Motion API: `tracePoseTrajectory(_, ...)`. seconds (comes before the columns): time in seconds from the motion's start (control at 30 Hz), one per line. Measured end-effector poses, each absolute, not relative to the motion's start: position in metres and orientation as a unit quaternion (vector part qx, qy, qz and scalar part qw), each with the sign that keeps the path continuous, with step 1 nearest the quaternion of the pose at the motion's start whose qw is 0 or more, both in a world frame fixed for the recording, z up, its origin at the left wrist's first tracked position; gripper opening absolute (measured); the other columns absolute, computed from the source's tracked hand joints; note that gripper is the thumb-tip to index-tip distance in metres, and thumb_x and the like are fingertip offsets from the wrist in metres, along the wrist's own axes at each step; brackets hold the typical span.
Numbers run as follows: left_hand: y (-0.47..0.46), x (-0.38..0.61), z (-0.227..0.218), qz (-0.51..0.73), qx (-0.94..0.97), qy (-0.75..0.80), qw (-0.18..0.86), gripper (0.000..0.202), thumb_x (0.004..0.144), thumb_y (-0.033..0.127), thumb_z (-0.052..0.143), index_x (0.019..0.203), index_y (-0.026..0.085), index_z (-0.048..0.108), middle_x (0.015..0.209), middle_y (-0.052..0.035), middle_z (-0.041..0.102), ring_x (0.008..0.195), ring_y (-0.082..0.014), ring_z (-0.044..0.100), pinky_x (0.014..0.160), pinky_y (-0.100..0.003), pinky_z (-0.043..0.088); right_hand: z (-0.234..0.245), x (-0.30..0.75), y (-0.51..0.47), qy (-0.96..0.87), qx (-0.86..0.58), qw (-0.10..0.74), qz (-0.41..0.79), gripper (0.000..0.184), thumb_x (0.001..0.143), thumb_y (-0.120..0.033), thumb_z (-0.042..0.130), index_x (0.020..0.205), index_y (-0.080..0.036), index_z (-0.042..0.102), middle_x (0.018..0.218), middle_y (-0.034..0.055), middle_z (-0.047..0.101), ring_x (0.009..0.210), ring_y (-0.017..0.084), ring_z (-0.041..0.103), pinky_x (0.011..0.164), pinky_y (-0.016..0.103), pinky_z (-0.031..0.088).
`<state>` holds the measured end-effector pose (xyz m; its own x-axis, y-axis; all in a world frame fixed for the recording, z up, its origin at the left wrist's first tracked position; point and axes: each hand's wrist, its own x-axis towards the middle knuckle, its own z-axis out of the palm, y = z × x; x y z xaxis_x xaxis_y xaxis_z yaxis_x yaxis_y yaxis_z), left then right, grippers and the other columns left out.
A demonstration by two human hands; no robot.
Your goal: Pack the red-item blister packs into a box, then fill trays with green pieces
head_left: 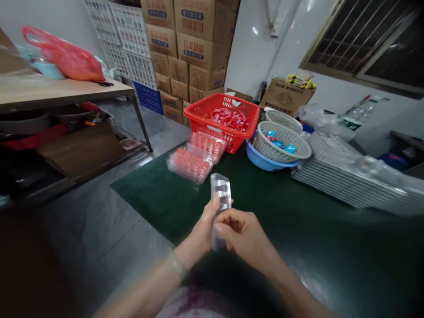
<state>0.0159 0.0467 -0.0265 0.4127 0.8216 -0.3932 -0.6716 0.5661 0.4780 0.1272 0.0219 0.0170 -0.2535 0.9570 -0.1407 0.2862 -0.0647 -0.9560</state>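
Note:
A clear plastic clamshell box (pixel 221 185), tilted up on edge, is held above the green table (pixel 155 194). My left hand (pixel 203 225) wraps round its left side, with the thumb on its face. The fingers of my right hand (pixel 240 232) are pinched at the box's near right edge, and they cover part of it. I see nothing inside the box, though its lower end is blurred. Farther back on the table lie two clear boxes (pixel 190 163) filled with red-wrapped pieces.
Behind them stands a red basket (pixel 195 114) of small red packets. Right of it, a grey colander (pixel 300 148) with blue packets sits in a blue basin (pixel 261 162). Stacked clear plastic trays (pixel 344 183) line the right side. A wooden table (pixel 76 90) stands left, cartons (pixel 202 48) behind.

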Motion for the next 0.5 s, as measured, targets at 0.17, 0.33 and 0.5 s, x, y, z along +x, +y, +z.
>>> tracePoseTrajectory(0.17, 0.032, 0.033, -0.026, 0.415, 0.202, 0.317, 0.828, 0.071, 0.068, 0.070, 0.055, 0.102, 0.007, 0.056, 0.052, -0.0031, 0.057, 0.038, -0.0177, 0.053, 0.034, -0.026, 0.039, 0.016, 0.139, 0.012, -0.532, -0.512, 0.331, 0.588, 0.018, 0.076, -0.028, 0.060, 0.065, -0.015, 0.062, 0.043, -0.0048, 0.052, 0.033, 0.005, 0.041, 0.035, 0.017, 0.030)
tracePoseTrajectory(0.33, 0.024, 0.043, -0.033, 0.383, 0.241, 0.284, 0.845, 0.075, 0.071, 0.073, 0.046, 0.098, 0.005, 0.058, 0.040, -0.0021, 0.051, 0.037, -0.0224, 0.055, 0.035, -0.029, 0.043, 0.016, 0.154, 0.004, -0.514, -0.506, 0.335, 0.606, 0.023, 0.079, -0.031, 0.058, 0.063, -0.014, 0.062, 0.039, -0.0048, 0.050, 0.030, 0.004, 0.038, 0.033, 0.015, 0.029)
tracePoseTrajectory(0.5, 0.021, 0.048, -0.041, 0.357, 0.251, 0.265, 0.860, 0.081, 0.074, 0.073, 0.039, 0.110, 0.002, 0.054, 0.039, -0.0036, 0.052, 0.040, -0.0246, 0.058, 0.037, -0.031, 0.046, 0.015, 0.160, -0.002, -0.515, -0.501, 0.326, 0.615, 0.024, 0.079, -0.031, 0.057, 0.062, -0.014, 0.060, 0.038, -0.0052, 0.049, 0.030, 0.004, 0.038, 0.034, 0.015, 0.028)
